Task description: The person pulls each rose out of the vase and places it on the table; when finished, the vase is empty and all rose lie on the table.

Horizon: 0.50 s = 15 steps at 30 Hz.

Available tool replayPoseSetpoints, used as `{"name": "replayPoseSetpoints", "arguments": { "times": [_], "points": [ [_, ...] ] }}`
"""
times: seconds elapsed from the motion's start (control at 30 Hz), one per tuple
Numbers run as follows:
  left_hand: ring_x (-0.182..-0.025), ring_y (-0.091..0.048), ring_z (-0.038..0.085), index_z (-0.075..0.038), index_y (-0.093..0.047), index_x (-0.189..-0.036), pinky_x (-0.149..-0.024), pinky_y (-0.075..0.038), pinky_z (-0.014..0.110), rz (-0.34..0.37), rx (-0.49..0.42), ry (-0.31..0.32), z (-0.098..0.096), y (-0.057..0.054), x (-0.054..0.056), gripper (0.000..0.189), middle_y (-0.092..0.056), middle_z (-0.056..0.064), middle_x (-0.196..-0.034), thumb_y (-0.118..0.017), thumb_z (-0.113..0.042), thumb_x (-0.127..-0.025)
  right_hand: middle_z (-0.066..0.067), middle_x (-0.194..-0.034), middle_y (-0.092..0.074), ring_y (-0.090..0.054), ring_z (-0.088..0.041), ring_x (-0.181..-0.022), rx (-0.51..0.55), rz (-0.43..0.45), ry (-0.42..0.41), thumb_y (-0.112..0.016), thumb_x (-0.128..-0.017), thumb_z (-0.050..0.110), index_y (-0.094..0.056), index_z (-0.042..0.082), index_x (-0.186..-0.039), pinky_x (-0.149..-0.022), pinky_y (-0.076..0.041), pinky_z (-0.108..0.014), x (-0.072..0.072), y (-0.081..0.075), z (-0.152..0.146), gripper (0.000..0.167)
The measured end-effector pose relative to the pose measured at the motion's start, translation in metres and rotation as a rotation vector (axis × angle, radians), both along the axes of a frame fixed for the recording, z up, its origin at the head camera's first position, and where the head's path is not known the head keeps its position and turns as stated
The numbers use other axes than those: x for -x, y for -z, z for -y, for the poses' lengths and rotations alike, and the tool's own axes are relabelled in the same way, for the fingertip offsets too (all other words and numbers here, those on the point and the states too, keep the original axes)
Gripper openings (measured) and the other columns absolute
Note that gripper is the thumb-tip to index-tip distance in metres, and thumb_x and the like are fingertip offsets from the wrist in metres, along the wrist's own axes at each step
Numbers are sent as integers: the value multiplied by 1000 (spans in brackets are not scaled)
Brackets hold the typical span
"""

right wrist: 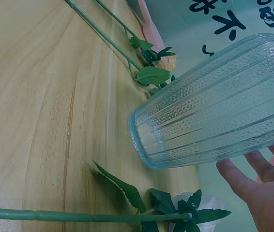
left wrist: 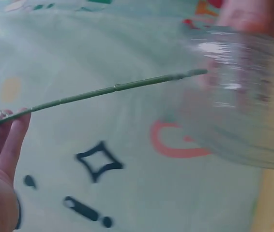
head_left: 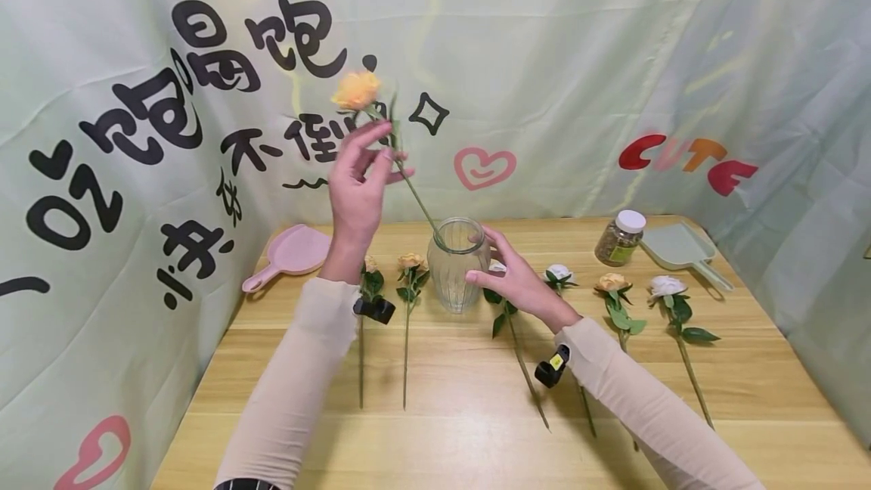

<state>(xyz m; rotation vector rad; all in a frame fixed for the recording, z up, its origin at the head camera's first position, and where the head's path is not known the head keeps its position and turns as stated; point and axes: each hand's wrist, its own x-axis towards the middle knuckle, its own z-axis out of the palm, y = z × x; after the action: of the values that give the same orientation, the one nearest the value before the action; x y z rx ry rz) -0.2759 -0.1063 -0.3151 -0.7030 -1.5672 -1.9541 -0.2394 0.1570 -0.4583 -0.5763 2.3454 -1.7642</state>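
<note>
My left hand is raised left of the vase and pinches the stem of a yellow-orange artificial rose, its bloom up and leaning left. The stem slants down to the right, and its lower end is at the mouth of a clear ribbed glass vase. Whether the tip has passed the rim is hard to tell. Around the vase's right side my right hand has thumb and fingers spread and grips it. In the right wrist view the vase's textured glass lies between thumb and fingers.
Two peach roses lie left of the vase. White roses and another peach rose lie to its right. Behind them stand a white-lidded jar and a green pan-shaped tray. A pink one sits at back left.
</note>
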Motion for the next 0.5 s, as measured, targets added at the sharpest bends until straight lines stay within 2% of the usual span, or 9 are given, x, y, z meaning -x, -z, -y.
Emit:
{"name": "replayPoseSetpoints", "arguments": {
  "times": [0.17,0.27,0.37,0.5],
  "points": [
    [-98,-75,27,7,-67,-137,-82,-71,43,-23,-87,-89,23,-28,-1,34,-63,11,-143,-58,8,-104,-9,-175,-34,-32,-40,-164,-5,1,2,-76,-105,25,-23,33,-173,-126,-45,-64,1,0,0,87],
    [-96,-75,25,4,-70,-134,-79,-71,41,-7,-104,-125,41,-38,-4,32,-63,13,-143,-63,5,-103,-10,-176,-33,-32,-41,-163,-8,0,1,-76,-105,26,-23,33,-173,-125,-45,-64,1,0,0,87],
    [-94,-75,22,0,-73,-132,-76,-71,38,80,-85,-140,60,-37,-7,31,-62,11,-143,-70,2,-101,-11,-176,-33,-32,-42,-163,-9,2,1,-77,-105,26,-24,33,-173,-125,-45,-64,0,-1,0,87],
    [-97,-74,18,-5,-74,-133,-75,-70,33,263,10,-171,86,-23,-12,35,-61,7,-145,-79,-5,-98,-11,-177,-32,-32,-42,-164,-9,6,-1,-77,-105,26,-23,33,-173,-126,-44,-65,0,-1,0,87]
  ]
}}
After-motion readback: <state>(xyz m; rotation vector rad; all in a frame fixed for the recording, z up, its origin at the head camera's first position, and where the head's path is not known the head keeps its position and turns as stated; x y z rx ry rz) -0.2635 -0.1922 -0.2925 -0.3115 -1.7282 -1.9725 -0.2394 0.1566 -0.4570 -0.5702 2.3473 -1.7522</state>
